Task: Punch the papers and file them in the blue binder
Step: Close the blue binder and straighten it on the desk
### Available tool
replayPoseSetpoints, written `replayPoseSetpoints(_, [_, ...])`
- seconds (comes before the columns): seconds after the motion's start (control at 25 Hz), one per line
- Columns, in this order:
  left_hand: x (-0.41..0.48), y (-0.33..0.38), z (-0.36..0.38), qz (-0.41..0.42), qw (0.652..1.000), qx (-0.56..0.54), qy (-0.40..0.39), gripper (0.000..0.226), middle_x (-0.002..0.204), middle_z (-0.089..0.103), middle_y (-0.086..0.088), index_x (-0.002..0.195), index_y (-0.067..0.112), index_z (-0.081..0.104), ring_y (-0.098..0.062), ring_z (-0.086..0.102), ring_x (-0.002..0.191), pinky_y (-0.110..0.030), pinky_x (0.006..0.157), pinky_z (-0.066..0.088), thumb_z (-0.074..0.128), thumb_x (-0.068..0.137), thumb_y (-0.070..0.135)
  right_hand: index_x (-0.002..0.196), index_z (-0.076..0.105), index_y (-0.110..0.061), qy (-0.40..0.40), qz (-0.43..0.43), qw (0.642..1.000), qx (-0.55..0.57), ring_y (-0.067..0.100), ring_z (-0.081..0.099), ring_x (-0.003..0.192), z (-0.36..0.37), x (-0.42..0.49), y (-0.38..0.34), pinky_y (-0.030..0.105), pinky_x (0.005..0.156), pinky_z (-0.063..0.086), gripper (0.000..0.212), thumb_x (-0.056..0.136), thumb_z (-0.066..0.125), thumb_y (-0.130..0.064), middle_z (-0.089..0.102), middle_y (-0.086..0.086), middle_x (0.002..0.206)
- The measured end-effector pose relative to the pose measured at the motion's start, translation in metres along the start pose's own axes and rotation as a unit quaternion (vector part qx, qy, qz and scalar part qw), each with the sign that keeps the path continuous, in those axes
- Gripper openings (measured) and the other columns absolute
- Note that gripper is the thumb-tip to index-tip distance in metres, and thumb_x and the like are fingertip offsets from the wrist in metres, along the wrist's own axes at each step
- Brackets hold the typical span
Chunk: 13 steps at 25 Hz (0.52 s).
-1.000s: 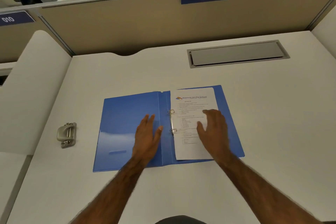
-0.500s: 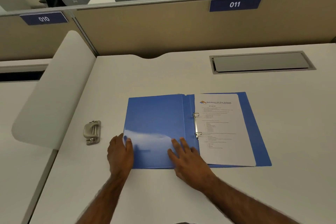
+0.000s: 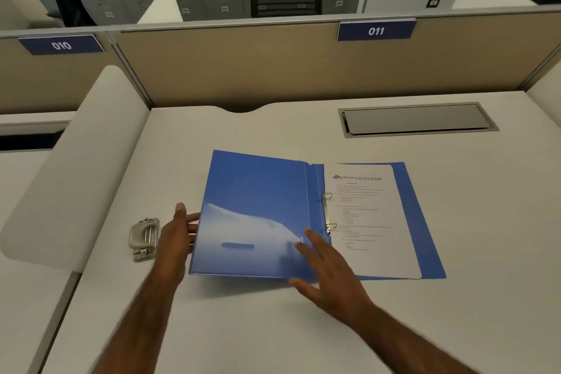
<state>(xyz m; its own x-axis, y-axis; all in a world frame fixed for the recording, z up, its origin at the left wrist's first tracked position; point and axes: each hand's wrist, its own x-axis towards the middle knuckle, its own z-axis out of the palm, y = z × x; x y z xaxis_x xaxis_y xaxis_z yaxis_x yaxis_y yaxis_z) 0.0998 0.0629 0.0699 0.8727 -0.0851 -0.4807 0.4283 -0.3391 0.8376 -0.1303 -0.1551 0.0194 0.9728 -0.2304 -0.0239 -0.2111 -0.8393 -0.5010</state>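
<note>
Centrally on the white bench [image 3: 455, 328] lies the open blue binder [image 3: 258, 191], papers [image 3: 373, 222] on its rings. Left hand [image 3: 174, 235] pinches the raised cover's left edge, seemingly; right hand [image 3: 329, 270] rests flat, fingers spread. Hole punch [image 3: 144, 238] sits lower left.

desk [image 3: 273, 328]: near strip in front of blue binder [image 3: 258, 191] bare | left: hole punch [image 3: 144, 238] just beside left hand [image 3: 176, 234] | right of binder: bare | rear: recessed cable hatch [image 3: 416, 120], partition [image 3: 243, 70] closes the back
</note>
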Motion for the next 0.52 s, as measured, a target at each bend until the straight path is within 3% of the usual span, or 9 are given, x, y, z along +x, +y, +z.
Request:
replayPoseSetpoints(0.08, [-0.015, 0.029, -0.007, -0.013, 0.994, -0.065, -0.083, 0.080, 0.101, 0.071, -0.011, 0.117, 0.010, 0.068, -0.026, 0.065, 0.086, -0.037, 0.073, 0.048, 0.021, 0.095, 0.071, 0.153, 0.019, -0.042, -0.016, 0.093, 0.980, 0.174, -0.002, -0.006, 0.149, -0.023, 0.009, -0.005, 0.028, 0.121, 0.005, 0.078, 0.086, 0.040, -0.076, -0.001, -0.021, 0.163])
replayPoseSetpoints(0.16, [-0.034, 0.056, -0.001, 0.009, 0.983, -0.105, -0.151, 0.087, 0.117, 0.071, -0.009, 0.126, 0.011, 0.064, -0.028, 0.066, 0.105, -0.041, 0.085, 0.049, 0.019, 0.090, 0.077, 0.153, 0.016, -0.043, -0.030, 0.157, 0.940, 0.300, -0.012, -0.006, 0.144, -0.053, 0.018, -0.014, 0.033, 0.123, 0.002, 0.072, 0.090, 0.041, -0.067, 0.002, -0.030, 0.157])
replayPoseSetpoints(0.24, [-0.057, 0.078, 0.017, 0.046, 0.973, -0.122, -0.191, 0.087, 0.123, 0.071, -0.005, 0.128, 0.012, 0.063, -0.025, 0.066, 0.113, -0.043, 0.094, 0.048, 0.017, 0.091, 0.076, 0.152, 0.020, -0.044, -0.035, 0.173, 0.907, 0.383, -0.021, 0.001, 0.136, -0.083, 0.026, -0.026, 0.025, 0.118, 0.004, 0.061, 0.096, 0.041, -0.056, 0.008, -0.039, 0.145])
replayPoseSetpoints(0.44, [-0.104, 0.103, 0.105, 0.147, 0.943, -0.121, -0.273, 0.078, 0.138, 0.062, 0.005, 0.141, 0.027, 0.053, -0.022, 0.057, 0.130, -0.050, 0.111, 0.040, 0.019, 0.089, 0.074, 0.147, 0.028, -0.053, -0.018, 0.152, 0.831, 0.535, -0.002, 0.020, 0.145, -0.133, 0.037, -0.023, 0.039, 0.120, 0.022, 0.077, 0.077, 0.038, -0.084, 0.022, -0.028, 0.157])
replayPoseSetpoints(0.52, [-0.116, 0.096, 0.151, 0.189, 0.933, -0.093, -0.291, 0.073, 0.148, 0.052, 0.008, 0.148, 0.033, 0.041, -0.018, 0.049, 0.137, -0.048, 0.114, 0.036, 0.020, 0.091, 0.073, 0.147, 0.032, -0.051, 0.003, 0.144, 0.800, 0.583, 0.003, 0.024, 0.145, -0.155, 0.037, -0.016, 0.038, 0.116, 0.029, 0.075, 0.078, 0.037, -0.081, 0.027, -0.022, 0.158])
